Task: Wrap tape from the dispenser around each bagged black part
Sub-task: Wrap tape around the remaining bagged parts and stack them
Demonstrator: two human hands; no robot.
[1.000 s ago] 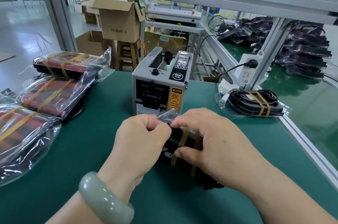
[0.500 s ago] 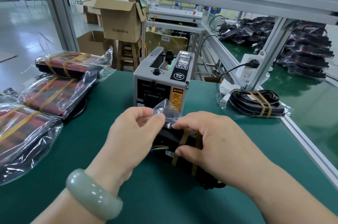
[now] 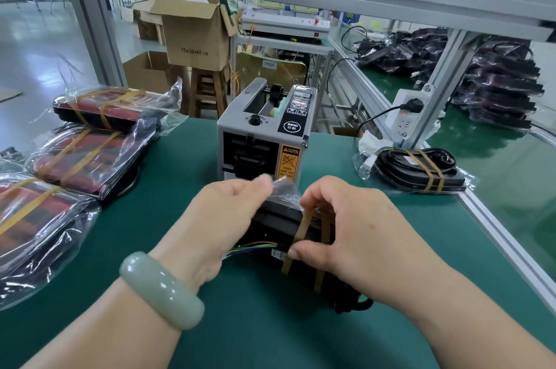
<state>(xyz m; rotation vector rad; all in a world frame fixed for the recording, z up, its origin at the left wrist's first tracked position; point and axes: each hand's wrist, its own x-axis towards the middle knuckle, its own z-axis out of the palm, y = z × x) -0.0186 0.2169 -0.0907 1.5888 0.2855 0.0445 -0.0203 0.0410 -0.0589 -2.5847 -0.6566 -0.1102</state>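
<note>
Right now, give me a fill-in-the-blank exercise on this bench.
The right hand grips the bagged part, which carries ____ tan tape bands.
The tape dispenser bears an orange label headed ____.
The green bangle sits on the ____ wrist.
Missing: two; caution; left.
</note>
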